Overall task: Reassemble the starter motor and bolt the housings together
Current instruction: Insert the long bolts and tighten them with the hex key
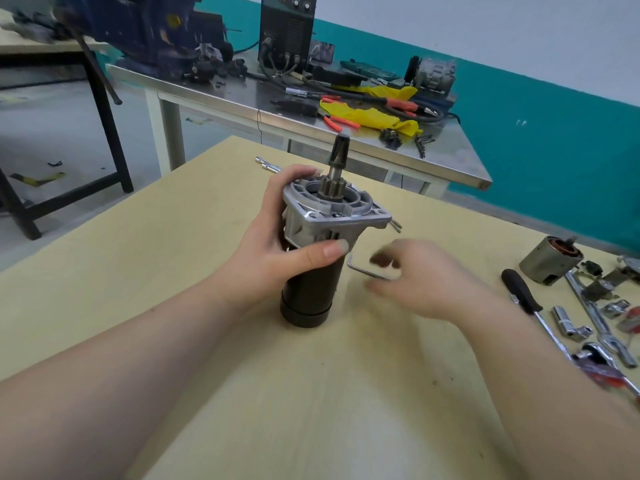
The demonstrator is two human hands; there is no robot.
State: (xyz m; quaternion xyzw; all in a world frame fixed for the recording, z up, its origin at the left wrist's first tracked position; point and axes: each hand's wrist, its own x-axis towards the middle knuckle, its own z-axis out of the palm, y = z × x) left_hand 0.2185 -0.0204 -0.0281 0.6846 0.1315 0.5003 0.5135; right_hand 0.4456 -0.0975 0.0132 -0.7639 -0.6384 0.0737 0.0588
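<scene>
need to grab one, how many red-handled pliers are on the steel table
2, as far as shows: one pair of pliers at the yellow cloth's near edge, another behind it. The cloth may hide more.

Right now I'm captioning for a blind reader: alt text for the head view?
A left hand grips a starter motor standing upright on a wooden table. The blurred right hand is at a hex key beside it; tools lie to the right.

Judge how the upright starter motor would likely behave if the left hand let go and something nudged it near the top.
The starter motor would probably tip: it stands tall on a narrow dark base, with the wider silver housing and shaft up top. It looks all metal, so likely heavy and stiff. Once down, the round body might roll on the table.
</scene>
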